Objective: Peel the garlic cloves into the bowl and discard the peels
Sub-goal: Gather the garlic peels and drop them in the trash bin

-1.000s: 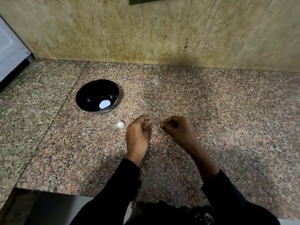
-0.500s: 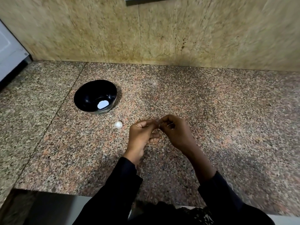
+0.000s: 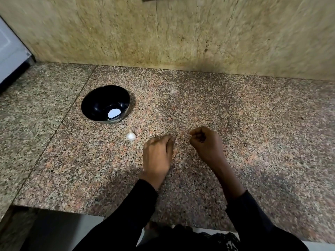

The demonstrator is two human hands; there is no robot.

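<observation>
**Hands apart over counter, loose garlic off to my left**

Nearest: my black sleeves [image 3: 137, 205] coming in from the bottom edge, both forearms over the granite counter [image 3: 253, 142].

My left hand [image 3: 157, 156] is knuckles-up, fingers curled down toward the counter. Fingertips are hidden under the hand, so I can't tell if it has hold of anything.

My right hand [image 3: 208, 144] is curled into a loose fist, thumb and forefinger pinched together at the tip. A tiny pale speck shows at that pinch, too small to identify. The two hands are near each other, not touching.

The garlic [image 3: 130, 136], white, lies on the counter just left of and slightly beyond my left hand. Neither hand touches it.

Further back and left: the black bowl [image 3: 94, 104], upright, with one white patch [image 3: 114, 113] at the bottom. The garlic sits between bowl and left hand.

Farthest: the stone wall [image 3: 199, 33].
</observation>
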